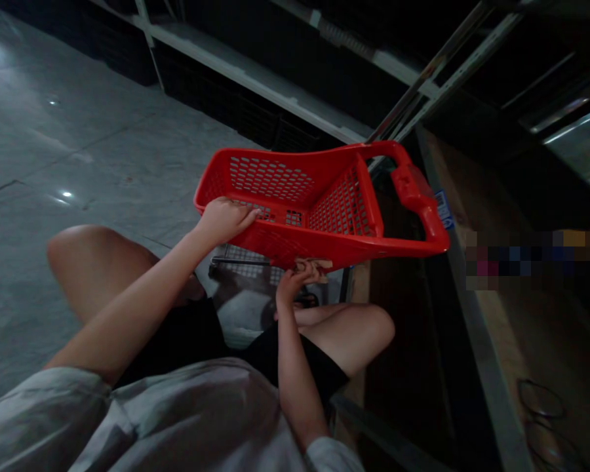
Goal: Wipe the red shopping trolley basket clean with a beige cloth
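Observation:
A red plastic shopping cart (344, 244) with perforated walls stands in front of my knees, its handle pointing to the right. My left hand (226, 219) is hooked over the near rim, close to the cart's left end, with the thumb and fingers on the inner side. Lower down, my right hand (291, 286) grips a crumpled light-brown cloth (314, 267) against the outside of the near wall. The cloth could be paper; its material is hard to make out in the dim light. No goods show inside the basket.
Metal shelving (255, 75) with dark crates under it runs behind the cart. At the right is a wooden ledge (486, 314) with thin dark loops (541, 398) lying on it. Grey tiled floor (78, 151) spreads to the left.

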Demonstrator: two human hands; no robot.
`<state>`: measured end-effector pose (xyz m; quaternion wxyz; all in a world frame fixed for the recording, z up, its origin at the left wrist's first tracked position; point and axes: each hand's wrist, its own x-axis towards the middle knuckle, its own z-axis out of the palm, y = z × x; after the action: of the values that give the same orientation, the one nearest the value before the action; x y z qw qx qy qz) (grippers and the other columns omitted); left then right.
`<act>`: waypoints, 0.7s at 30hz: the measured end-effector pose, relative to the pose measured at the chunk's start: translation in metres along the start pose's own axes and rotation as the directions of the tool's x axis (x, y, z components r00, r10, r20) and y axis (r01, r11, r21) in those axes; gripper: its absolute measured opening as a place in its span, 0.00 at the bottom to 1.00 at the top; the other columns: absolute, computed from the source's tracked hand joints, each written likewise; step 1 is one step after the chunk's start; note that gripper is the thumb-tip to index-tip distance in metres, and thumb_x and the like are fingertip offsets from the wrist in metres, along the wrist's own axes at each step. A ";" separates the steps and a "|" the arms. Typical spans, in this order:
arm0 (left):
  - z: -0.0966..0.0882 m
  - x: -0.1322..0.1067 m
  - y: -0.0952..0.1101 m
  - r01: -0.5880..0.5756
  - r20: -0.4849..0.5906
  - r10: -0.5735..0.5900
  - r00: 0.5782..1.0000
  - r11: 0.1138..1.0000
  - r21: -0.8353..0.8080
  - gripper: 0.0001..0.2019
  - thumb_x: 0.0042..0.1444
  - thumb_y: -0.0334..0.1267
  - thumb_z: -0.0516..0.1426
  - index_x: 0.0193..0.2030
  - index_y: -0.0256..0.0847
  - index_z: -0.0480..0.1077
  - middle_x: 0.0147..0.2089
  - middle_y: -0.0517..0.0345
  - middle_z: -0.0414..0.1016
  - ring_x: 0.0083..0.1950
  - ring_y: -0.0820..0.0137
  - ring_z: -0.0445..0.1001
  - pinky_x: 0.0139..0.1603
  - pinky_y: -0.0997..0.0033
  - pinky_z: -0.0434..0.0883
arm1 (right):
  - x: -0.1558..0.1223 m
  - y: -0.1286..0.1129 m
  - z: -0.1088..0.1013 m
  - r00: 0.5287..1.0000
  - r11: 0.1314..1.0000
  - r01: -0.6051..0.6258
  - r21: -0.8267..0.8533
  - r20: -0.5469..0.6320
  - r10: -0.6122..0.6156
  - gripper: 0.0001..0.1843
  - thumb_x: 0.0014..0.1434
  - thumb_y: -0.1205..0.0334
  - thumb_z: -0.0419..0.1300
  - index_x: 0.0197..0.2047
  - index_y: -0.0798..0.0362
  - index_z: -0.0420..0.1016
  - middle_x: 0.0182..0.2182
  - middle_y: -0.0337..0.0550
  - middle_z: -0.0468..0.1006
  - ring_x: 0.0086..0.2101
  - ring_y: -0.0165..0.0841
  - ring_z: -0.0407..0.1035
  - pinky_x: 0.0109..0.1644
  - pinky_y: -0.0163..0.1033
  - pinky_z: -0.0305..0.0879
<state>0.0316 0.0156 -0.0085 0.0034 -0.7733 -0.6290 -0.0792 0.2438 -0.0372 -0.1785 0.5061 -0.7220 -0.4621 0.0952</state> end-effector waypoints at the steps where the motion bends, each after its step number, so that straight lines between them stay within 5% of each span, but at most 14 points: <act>1: 0.001 -0.003 -0.010 0.030 0.003 -0.030 1.000 0.999 0.032 0.35 0.71 0.53 0.35 0.43 0.34 0.79 0.42 0.37 0.82 0.47 0.51 0.80 0.49 0.57 0.69 | 0.001 -0.003 -0.001 1.000 1.000 0.006 0.005 -0.013 -0.006 0.24 0.52 0.76 0.47 0.54 0.58 0.61 0.61 0.69 0.52 0.64 0.50 0.54 0.63 0.59 0.66; 7: 0.009 -0.006 -0.019 0.199 -0.031 -0.199 0.980 0.980 -0.018 0.37 0.71 0.55 0.33 0.45 0.36 0.80 0.45 0.36 0.82 0.48 0.50 0.81 0.43 0.60 0.68 | 0.053 -0.071 -0.027 0.951 0.974 0.220 0.053 -0.236 -0.202 0.23 0.60 0.71 0.47 0.59 0.54 0.61 0.59 0.65 0.58 0.65 0.49 0.57 0.67 0.61 0.62; 11: 0.016 -0.011 -0.007 0.243 -0.044 -0.247 0.968 0.966 -0.089 0.38 0.71 0.55 0.33 0.45 0.36 0.80 0.44 0.35 0.83 0.47 0.50 0.81 0.41 0.61 0.67 | 0.074 -0.099 -0.028 0.885 0.908 0.419 -0.012 -0.219 -0.411 0.22 0.62 0.68 0.48 0.58 0.52 0.66 0.60 0.62 0.61 0.66 0.47 0.57 0.68 0.60 0.61; 14: 0.017 -0.023 0.003 0.246 -0.057 -0.252 0.966 0.964 -0.097 0.37 0.71 0.54 0.32 0.46 0.37 0.80 0.44 0.37 0.83 0.46 0.52 0.81 0.40 0.61 0.66 | 0.052 -0.079 -0.008 0.886 0.893 0.450 -0.020 -0.115 -0.449 0.18 0.61 0.69 0.48 0.50 0.52 0.74 0.54 0.59 0.69 0.62 0.45 0.64 0.66 0.59 0.64; 17: 0.015 -0.037 0.011 0.243 -0.070 -0.249 0.966 0.966 -0.086 0.37 0.72 0.53 0.32 0.44 0.38 0.80 0.43 0.39 0.83 0.45 0.53 0.82 0.38 0.63 0.66 | 0.006 -0.041 0.014 0.952 0.955 0.295 -0.015 0.083 -0.293 0.16 0.58 0.70 0.48 0.42 0.54 0.76 0.47 0.58 0.74 0.55 0.44 0.69 0.63 0.59 0.67; 21: 0.009 -0.048 0.020 0.219 -0.081 -0.224 0.971 0.973 -0.066 0.35 0.73 0.52 0.33 0.45 0.40 0.80 0.43 0.41 0.84 0.45 0.55 0.82 0.37 0.64 0.66 | -0.034 -0.020 0.018 0.961 0.984 0.175 0.020 0.214 -0.175 0.14 0.54 0.72 0.49 0.35 0.53 0.74 0.35 0.48 0.76 0.44 0.40 0.72 0.55 0.54 0.72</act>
<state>0.0424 -0.0343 -0.0212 0.0002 -0.6939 -0.7082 -0.1306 0.2023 -0.0501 -0.1817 0.4600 -0.6635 -0.5761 0.1277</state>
